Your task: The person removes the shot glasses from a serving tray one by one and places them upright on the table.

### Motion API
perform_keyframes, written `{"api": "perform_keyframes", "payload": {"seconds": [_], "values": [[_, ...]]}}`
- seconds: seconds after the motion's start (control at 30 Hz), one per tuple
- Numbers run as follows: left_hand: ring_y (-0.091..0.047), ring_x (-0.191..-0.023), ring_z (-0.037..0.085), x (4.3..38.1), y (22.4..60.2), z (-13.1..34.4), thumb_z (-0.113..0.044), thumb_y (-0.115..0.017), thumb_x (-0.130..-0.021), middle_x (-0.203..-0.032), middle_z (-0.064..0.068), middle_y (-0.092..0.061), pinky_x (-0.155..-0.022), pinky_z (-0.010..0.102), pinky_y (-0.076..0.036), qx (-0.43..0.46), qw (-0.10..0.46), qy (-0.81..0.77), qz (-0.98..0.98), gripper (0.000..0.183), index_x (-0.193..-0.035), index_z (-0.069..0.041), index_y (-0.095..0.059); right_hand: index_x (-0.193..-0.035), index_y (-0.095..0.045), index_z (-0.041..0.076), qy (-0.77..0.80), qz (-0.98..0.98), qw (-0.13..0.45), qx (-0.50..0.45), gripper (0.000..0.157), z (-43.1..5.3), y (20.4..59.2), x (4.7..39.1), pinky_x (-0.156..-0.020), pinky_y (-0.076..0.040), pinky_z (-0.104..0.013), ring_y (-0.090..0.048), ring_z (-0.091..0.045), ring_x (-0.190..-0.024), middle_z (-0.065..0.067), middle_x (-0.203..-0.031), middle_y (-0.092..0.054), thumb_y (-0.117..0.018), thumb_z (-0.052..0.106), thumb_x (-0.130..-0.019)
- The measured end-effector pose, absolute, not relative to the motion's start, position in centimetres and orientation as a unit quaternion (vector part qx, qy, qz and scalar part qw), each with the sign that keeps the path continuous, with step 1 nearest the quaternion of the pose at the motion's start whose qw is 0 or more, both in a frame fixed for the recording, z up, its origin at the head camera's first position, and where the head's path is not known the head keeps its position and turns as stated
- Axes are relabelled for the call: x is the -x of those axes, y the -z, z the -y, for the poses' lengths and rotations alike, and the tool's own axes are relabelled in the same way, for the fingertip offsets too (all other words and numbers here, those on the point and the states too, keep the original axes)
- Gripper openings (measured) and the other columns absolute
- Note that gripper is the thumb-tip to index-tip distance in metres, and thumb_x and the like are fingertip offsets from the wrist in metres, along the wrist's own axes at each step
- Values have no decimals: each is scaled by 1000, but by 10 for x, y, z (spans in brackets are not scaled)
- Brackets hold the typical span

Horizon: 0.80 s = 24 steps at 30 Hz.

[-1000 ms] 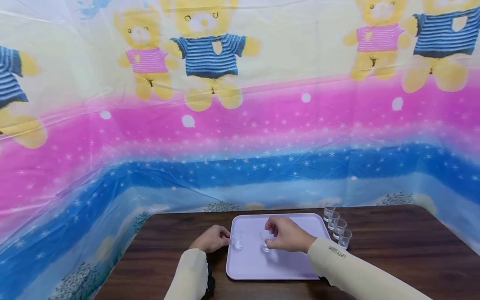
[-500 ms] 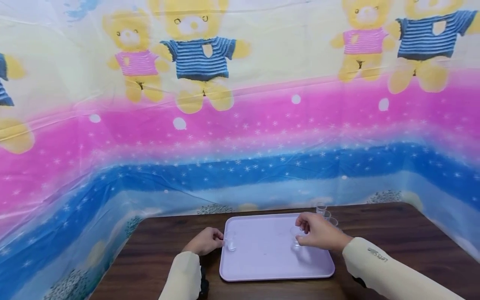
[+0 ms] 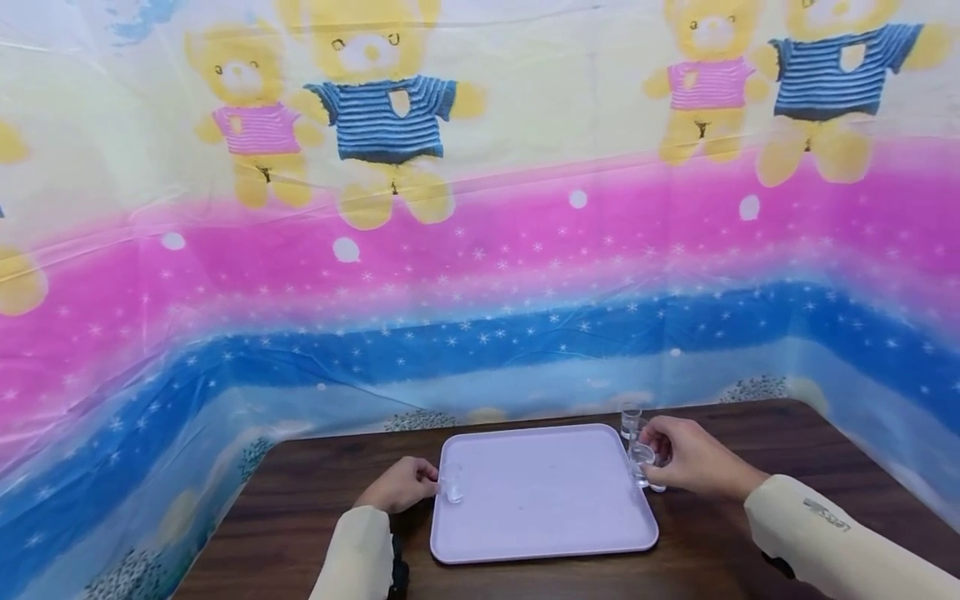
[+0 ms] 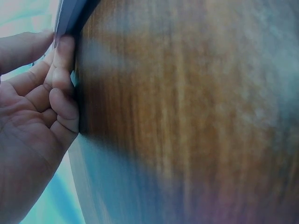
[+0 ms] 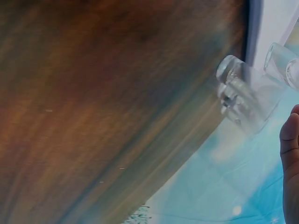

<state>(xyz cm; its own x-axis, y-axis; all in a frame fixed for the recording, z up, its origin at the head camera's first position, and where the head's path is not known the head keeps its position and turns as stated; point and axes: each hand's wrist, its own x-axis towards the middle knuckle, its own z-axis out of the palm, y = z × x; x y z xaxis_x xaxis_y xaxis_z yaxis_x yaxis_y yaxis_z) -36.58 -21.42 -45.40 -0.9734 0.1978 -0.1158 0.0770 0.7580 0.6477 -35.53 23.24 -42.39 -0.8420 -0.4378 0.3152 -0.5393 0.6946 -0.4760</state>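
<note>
My right hand (image 3: 697, 454) pinches a small clear shot glass (image 3: 641, 457) over the right rim of a pale lilac tray (image 3: 540, 492). In the right wrist view, that shot glass (image 5: 280, 65) hangs beside the tray edge, and only part of the hand (image 5: 290, 158) shows. My left hand (image 3: 405, 483) grips the tray's left rim; the left wrist view has its thumb and fingers (image 4: 64, 51) closed on the edge. Just inside that rim, another clear glass (image 3: 453, 485) sits on the tray.
More shot glasses (image 5: 238, 88) stand in a row on the dark wood table (image 3: 720, 533), right of the tray. The right hand partly hides them; one glass (image 3: 630, 419) shows at the back. A printed bear curtain (image 3: 465, 350) surrounds the table.
My right hand has carried the shot glass rightward, from the middle of the tray to its right rim near the other glasses. The left hand stays at the left rim.
</note>
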Motion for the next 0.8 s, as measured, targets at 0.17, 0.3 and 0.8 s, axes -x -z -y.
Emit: {"api": "perform_keyframes", "payload": {"seconds": [0.17,0.3,0.8], "values": [[-51,-70,17,365,454,214,-12,-66,-86,-77,4,-56,-66,34,-44,-75,84,-342,-933,15,-97,-1,-64,-91,-58,8,-286,918,99,-255,29,-245,433,351,-58,-45,-25,-49,-6,-65,3,-76,-53,-78,16,-72],[-51,-70,17,364,453,214,-11,-66,-86,-77,4,-56,-66,34,-44,-77,81,-342,-933,15,-97,-1,-63,-89,-58,8,-292,915,111,-253,27,-253,438,348,-57,-45,-25,-50,-6,-65,4,-75,-53,-78,14,-71],[-51,-70,18,364,451,212,-10,-65,-87,-78,4,-57,-67,34,-45,-63,88,-339,-934,15,-98,-1,-63,-89,-58,11,-282,932,92,-206,27,-279,452,338,-58,-45,-24,-49,-6,-65,6,-75,-53,-77,15,-71]]}}
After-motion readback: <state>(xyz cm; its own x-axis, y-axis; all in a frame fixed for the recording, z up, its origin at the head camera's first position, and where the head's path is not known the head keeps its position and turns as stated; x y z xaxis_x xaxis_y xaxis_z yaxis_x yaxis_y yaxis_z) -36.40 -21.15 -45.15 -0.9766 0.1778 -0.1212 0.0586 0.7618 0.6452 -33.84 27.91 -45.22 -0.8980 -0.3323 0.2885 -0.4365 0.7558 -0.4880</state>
